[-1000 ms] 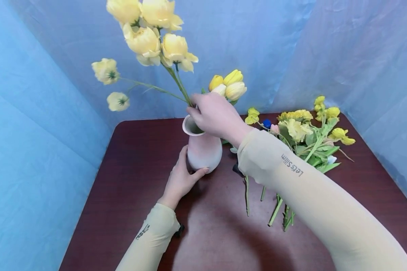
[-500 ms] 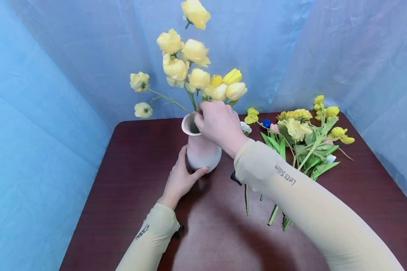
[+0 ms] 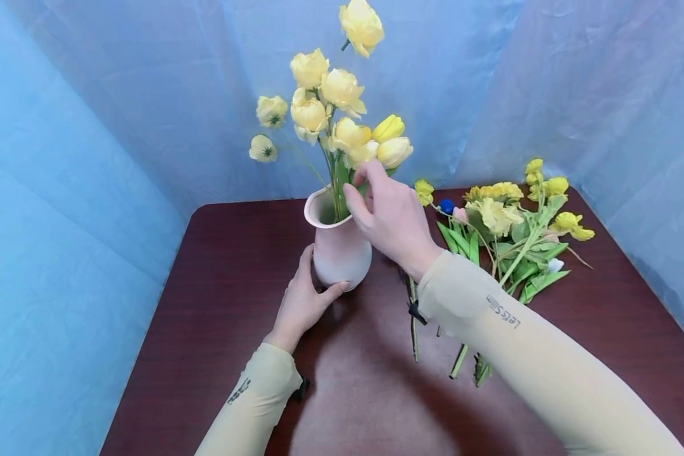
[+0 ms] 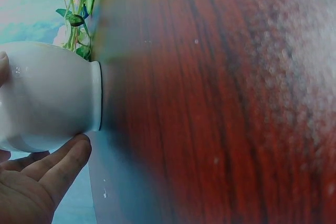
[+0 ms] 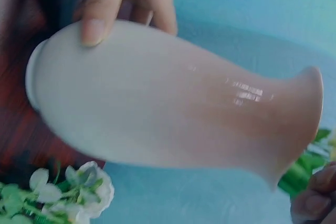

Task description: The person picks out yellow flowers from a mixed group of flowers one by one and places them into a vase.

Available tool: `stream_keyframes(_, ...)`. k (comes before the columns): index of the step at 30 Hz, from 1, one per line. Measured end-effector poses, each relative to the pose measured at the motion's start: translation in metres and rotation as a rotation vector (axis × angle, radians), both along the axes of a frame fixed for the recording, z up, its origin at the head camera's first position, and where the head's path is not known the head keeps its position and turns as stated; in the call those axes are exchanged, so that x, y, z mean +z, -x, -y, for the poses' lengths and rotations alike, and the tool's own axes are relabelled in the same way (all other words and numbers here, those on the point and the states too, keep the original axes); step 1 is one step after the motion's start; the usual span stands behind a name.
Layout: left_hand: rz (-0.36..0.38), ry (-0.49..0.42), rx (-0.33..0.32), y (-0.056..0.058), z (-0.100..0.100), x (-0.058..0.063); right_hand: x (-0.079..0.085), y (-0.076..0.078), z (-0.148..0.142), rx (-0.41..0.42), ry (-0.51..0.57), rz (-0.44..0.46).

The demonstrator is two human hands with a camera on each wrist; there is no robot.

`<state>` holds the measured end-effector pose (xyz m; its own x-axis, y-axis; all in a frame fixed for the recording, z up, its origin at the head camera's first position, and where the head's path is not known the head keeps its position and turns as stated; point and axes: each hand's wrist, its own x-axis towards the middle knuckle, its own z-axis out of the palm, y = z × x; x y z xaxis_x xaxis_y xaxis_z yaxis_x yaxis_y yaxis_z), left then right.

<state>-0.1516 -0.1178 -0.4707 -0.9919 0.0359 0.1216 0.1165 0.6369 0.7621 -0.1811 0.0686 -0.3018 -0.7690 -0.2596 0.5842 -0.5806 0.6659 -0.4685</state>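
My left hand (image 3: 299, 310) clasps the low, round belly of the vase (image 3: 342, 253), thumb across the near face and fingers round the left side. The vase stands upright on the dark table (image 3: 222, 304), its long axis rising from that grip, the flared mouth above my left hand and the foot just below it.

Inside the mouth, above my left hand, run the green stems of the tall pale-yellow flowers (image 3: 310, 114); they lean upright with their blooms pointing up and away from me. Two small blooms hang out to the left on a thin stalk, and the topmost bloom leans right. Just above my right hand (image 3: 399, 218) cluster the tulips (image 3: 394, 152), heads up, their lower stems hidden behind it.

My right hand is beside the right of the rim, thumb and forefinger loosely bent and apart, with the pale-yellow stems just left of the thumb, not between the two.

Further right of that hand, loose flowers (image 3: 497, 218) lie heaped on the table, heads mostly away from me, cut stems pointing back towards me.
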Motion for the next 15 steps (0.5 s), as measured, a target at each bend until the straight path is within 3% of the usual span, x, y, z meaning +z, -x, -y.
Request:
stream_keyframes(5,-0.018,0.013,0.006,0.000,0.001,-0.001,-0.013,-0.003,-0.023,0.099,-0.102,-0.010)
stream_keyframes(10,-0.023,0.006,0.003,0.000,0.001,0.000,-0.032,0.002,-0.048,0.105,-0.235,0.161)
stream_keyframes(15,-0.012,-0.003,0.001,0.000,0.001,0.000,-0.053,0.013,-0.075,0.057,-0.329,0.311)
